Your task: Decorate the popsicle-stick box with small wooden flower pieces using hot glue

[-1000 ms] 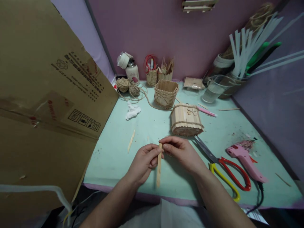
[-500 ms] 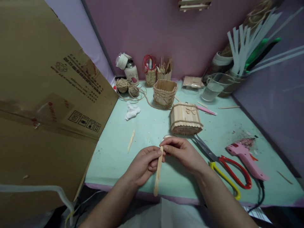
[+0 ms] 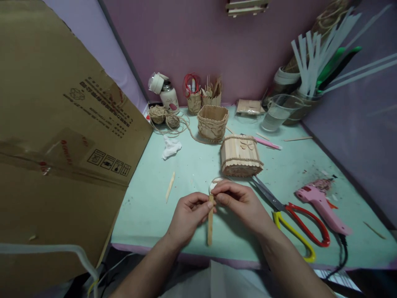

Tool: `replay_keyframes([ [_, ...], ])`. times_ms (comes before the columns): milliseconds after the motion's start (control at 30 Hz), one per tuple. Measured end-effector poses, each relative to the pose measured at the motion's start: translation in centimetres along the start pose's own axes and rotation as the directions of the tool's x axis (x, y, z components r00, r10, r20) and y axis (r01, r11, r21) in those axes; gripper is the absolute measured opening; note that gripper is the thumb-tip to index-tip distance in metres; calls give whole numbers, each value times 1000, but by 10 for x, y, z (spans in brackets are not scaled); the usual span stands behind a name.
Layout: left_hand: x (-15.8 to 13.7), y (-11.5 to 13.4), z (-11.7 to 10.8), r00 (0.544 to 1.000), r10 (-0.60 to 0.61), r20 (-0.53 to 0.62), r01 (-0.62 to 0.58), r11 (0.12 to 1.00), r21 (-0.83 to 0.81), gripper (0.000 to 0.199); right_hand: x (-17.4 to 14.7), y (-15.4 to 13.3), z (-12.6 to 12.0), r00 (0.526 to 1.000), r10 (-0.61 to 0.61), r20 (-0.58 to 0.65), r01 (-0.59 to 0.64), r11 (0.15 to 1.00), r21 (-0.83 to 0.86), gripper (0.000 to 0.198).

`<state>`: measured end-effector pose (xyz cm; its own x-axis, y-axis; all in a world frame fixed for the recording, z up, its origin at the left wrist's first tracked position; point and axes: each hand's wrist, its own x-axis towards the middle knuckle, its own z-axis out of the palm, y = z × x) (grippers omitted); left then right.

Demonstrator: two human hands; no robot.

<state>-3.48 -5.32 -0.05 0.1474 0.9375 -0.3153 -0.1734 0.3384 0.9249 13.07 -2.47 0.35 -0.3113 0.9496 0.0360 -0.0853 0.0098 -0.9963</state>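
Note:
My left hand [image 3: 190,215] pinches a wooden craft stick [image 3: 210,227] near its upper end, thumb on top. The stick points down towards the table's front edge. Close beside that upper end, my right hand [image 3: 240,200] has its thumb and index finger pressed together; whatever they hold, if anything, is hidden. Just beyond my fingertips lies a small round white dish [image 3: 214,185], partly covered by the right hand. Behind it a craft-stick box [image 3: 241,155] with rope trim rests on its side.
Large scissors [image 3: 287,209] and a pink glue gun [image 3: 325,209] lie to the right. A woven-look basket [image 3: 212,122], twine balls [image 3: 164,116] and a cup of water [image 3: 276,118] stand farther back. A crumpled tissue [image 3: 171,147] and a pointed wood piece [image 3: 170,187] lie left. A cardboard box [image 3: 62,145] borders the left side.
The craft stick has swung from a slant to nearly straight, and its lower end sits farther from me. My right fingertips have shifted slightly right. The view has turned a little.

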Motion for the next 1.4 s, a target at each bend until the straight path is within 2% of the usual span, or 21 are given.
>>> replay_keyframes([
  [133,-4,2,3,986,157,-49,-145,969,199,11,-1,-1,-1,1000,-11,18,11,1000,13,6],
  [233,-7,3,5,960,276,-44,-247,911,330,10,-3,0,-2,999,32,41,-34,998,54,5],
  [333,-8,0,5,938,345,-26,-305,862,406,11,-4,0,-2,997,60,49,-63,996,55,7],
  [433,-7,-4,7,935,353,-39,-305,854,421,12,-5,0,1,994,113,3,-113,993,45,10],
  [533,-5,-8,9,954,289,-82,-235,888,395,12,-4,3,4,981,187,-58,-183,981,69,12],
  [633,-3,-10,10,954,284,-95,-226,891,395,12,-3,4,6,976,205,-74,-200,978,66,14],
  [700,-3,-11,9,931,357,-79,-290,851,438,11,-4,3,7,983,162,-80,-160,986,39,12],
  [833,-4,-13,7,827,563,-3,-484,714,507,9,-10,0,9,995,13,-95,-15,1000,-21,5],
  [933,-5,-13,6,768,639,40,-565,646,513,9,-14,-1,12,992,-71,-107,66,996,-53,2],
  [1167,-9,-14,4,713,696,82,-639,597,485,13,-21,-5,15,988,-122,-94,115,991,-74,3],
  [1233,-10,-15,5,712,699,70,-649,615,448,15,-23,-6,17,987,-124,-105,117,991,-69,2],
  [1300,-10,-18,7,731,683,22,-634,666,393,14,-24,-6,20,983,-122,-139,113,991,-69,2],
  [1333,-10,-19,8,755,655,-19,-608,711,352,12,-24,-6,22,981,-117,-157,108,992,-66,2],
  [1400,-9,-19,13,838,531,-122,-503,840,204,6,-24,-7,25,978,-103,-182,95,994,-53,4],
])
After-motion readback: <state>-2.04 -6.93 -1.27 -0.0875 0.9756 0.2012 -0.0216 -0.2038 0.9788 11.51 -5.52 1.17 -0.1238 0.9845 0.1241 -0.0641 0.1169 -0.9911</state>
